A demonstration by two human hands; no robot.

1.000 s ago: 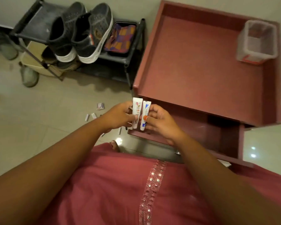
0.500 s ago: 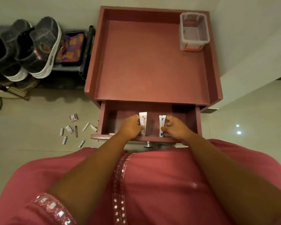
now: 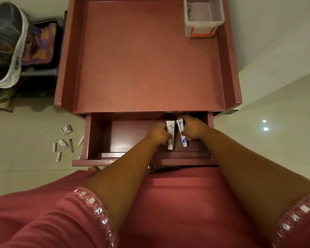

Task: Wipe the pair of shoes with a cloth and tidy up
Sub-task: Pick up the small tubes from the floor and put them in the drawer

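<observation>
Two tubes going into the open drawer
Left hand (image 3: 158,134) grips a white tube with red print (image 3: 170,136), right hand (image 3: 192,128) a white tube with blue print (image 3: 182,132); dropped crooked in the dark red wooden drawer (image 3: 104,138), they could jam it.

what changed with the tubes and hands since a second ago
Both hands carried the tubes from above the drawer's front edge down into the open drawer. The left hand still grips the red-print tube, the right hand the blue-print tube.
</observation>
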